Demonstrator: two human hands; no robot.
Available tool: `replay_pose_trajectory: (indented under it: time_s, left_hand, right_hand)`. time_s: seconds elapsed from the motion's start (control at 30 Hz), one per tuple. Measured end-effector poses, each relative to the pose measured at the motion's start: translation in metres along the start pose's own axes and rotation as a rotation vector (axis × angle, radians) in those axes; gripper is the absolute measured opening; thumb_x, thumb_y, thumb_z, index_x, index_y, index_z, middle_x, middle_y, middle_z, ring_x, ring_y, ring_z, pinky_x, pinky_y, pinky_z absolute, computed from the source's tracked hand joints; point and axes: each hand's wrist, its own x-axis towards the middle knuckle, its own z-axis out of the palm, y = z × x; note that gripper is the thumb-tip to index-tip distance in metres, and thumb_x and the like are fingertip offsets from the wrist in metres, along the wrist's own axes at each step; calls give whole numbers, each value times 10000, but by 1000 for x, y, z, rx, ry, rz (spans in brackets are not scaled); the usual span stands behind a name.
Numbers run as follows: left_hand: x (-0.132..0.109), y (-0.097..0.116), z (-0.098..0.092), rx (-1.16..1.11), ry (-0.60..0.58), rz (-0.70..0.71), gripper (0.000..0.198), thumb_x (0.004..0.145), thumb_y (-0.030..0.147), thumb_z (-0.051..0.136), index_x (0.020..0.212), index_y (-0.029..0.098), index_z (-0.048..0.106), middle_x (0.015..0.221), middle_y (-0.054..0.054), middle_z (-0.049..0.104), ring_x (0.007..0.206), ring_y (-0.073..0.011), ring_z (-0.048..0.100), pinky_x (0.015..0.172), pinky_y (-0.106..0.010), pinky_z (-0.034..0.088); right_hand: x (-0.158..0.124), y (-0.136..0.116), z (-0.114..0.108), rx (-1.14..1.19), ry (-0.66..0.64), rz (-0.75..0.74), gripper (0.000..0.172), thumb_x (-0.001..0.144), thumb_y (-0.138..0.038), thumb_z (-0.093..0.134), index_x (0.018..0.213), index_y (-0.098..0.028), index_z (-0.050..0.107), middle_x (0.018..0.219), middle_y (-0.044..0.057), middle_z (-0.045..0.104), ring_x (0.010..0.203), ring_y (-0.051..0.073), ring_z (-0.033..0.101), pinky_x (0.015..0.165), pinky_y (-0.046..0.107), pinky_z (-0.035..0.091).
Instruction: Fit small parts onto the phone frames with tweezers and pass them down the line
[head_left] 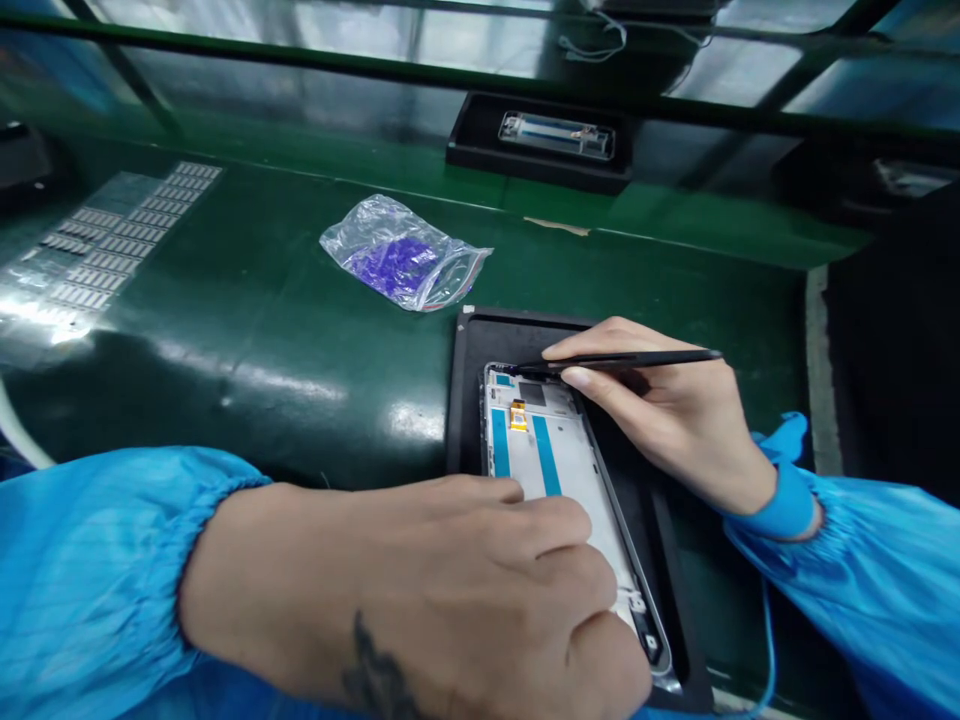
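A white phone frame (555, 455) with two blue strips and a small orange connector lies in a black tray (469, 400) on the green belt. My left hand (457, 590) rests on the frame's near half, fingers curled and pressing it down. My right hand (667, 400) pinches black tweezers (622, 362) between thumb and forefinger. The tweezer tips touch the frame's top left corner.
A clear zip bag (405, 255) of small purple parts lies on the belt beyond the tray. A sheet of small grey parts (112, 240) sits at the far left. Another black tray (544, 140) with a part stands at the back. Blue sleeves cover both my arms.
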Motion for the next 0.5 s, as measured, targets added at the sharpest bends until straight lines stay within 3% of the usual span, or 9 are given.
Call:
replay_pose_trajectory:
  time_s: [0.27,0.5]
  left_hand:
    - [0,0,1,16,16,-6,286,1015,157,393,845,180,623,783,-58,534,704,-193,415,559,-361,408]
    - [0,0,0,18,17,-5,244,995,171,451,807,182,606,784,-56,538,701,-189,424,541,-353,389]
  right_hand:
    - [-7,-3,2,-16,12,-36,197,903,-233,658,1071,-296,738,968,30,746,887,223,695,799,386,564]
    - [-7,-1,-1,-25,26,21,188,909,-236,650,1062,-283,749,996,32,752,903,215,704,818,376,570]
